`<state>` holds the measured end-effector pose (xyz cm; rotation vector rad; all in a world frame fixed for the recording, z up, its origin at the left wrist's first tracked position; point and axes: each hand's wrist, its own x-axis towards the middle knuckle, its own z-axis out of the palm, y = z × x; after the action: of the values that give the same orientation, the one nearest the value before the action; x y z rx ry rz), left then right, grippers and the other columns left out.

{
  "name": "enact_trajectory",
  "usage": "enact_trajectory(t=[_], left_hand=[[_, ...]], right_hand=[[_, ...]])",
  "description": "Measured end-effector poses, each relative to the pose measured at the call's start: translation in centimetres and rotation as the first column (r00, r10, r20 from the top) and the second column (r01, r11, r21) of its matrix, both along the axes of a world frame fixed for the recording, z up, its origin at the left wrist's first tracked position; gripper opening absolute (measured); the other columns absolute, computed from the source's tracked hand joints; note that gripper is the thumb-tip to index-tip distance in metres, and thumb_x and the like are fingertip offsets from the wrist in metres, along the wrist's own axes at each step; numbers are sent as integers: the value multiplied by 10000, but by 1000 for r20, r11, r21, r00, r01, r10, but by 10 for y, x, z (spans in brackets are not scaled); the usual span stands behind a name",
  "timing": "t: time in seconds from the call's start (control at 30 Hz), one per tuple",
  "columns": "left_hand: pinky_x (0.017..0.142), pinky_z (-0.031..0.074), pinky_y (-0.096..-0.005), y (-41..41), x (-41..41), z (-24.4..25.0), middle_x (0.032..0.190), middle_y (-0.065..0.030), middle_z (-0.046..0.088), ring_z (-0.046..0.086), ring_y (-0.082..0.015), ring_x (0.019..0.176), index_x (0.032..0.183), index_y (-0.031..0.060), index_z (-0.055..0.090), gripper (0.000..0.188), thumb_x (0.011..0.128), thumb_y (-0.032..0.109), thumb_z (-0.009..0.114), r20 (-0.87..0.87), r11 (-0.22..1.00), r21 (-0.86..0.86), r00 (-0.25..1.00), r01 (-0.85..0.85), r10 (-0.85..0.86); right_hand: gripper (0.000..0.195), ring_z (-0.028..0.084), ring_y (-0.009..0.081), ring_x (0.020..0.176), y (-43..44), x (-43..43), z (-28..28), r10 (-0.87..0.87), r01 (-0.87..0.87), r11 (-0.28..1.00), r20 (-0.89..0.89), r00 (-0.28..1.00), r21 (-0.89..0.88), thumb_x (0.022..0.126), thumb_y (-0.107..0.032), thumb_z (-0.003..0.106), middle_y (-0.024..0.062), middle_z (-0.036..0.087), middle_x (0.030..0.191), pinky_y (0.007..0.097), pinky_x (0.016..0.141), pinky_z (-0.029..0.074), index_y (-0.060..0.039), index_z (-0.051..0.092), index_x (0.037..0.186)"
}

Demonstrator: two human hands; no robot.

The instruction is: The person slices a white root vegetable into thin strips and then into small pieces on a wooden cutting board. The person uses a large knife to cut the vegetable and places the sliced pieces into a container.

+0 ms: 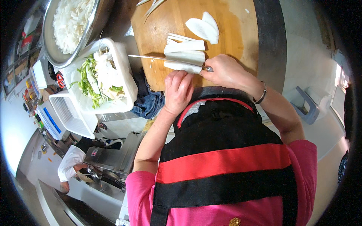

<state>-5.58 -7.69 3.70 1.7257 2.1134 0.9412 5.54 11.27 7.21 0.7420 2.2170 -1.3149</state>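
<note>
My right hand point(224, 70) grips the handle of a kitchen knife point(152, 57), whose blade points left over a wooden cutting board point(230, 45). Under and beside the blade lie long white radish-like pieces point(185, 47). The curled fingers of my left hand point(178, 91) rest on the near edge of the nearest white piece point(181, 67), just in front of the blade. Several thin white strips point(181, 37) lie behind these pieces. Farther back on the board are two overlapping oval white slices point(202, 28). My left fingertips are partly hidden.
A white plastic tub point(124, 62) of green and white trimmings stands left of the board. Behind it is a metal bowl point(89, 31) of white cut pieces. A dark blue cloth point(150, 104) lies near the board's corner. A person in white point(72, 161) works at lower left.
</note>
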Motion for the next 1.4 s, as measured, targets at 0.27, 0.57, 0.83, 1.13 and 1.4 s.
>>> enact_trajectory(t=[0.27,0.57,0.83,1.13,1.4], left_hand=[[938,422,-448,-8,16,-41,1106,-131,578,519,-359,1060,1088,60,638,402,703,-12,729,-18,988,88,992,-125,127],[925,394,-502,-11,17,-55,1151,-99,575,514,-352,1105,1061,95,663,407,671,68,775,-50,973,133,979,-190,198],[918,384,-481,-12,20,-67,1159,-87,573,495,-342,1131,1064,116,668,432,653,82,794,-52,969,126,974,-213,221],[1003,350,-521,-16,22,-78,1186,-92,563,464,-370,1189,1116,111,670,456,676,90,789,-23,961,147,971,-233,239],[974,373,-496,-18,22,-81,1132,-105,568,489,-352,1114,1048,92,650,404,661,54,760,-56,960,183,973,-212,226]], right_hand=[[338,604,419,620,-12,26,33,39,12,979,-249,968,201,847,-233,693,239,570,636,458,557,471,19,552,671],[287,653,386,616,-24,28,36,59,-14,975,-202,978,222,835,-228,671,224,605,616,457,582,531,4,606,679],[288,653,387,618,-25,25,36,57,-21,977,-160,985,214,834,-230,676,225,609,618,467,588,532,5,608,682],[277,663,385,635,-22,25,29,66,-41,983,-137,988,180,837,-229,669,227,623,638,469,606,536,4,620,696],[243,662,393,677,-26,17,18,108,-100,974,-28,994,204,842,-202,642,225,632,674,471,647,537,13,639,728]])
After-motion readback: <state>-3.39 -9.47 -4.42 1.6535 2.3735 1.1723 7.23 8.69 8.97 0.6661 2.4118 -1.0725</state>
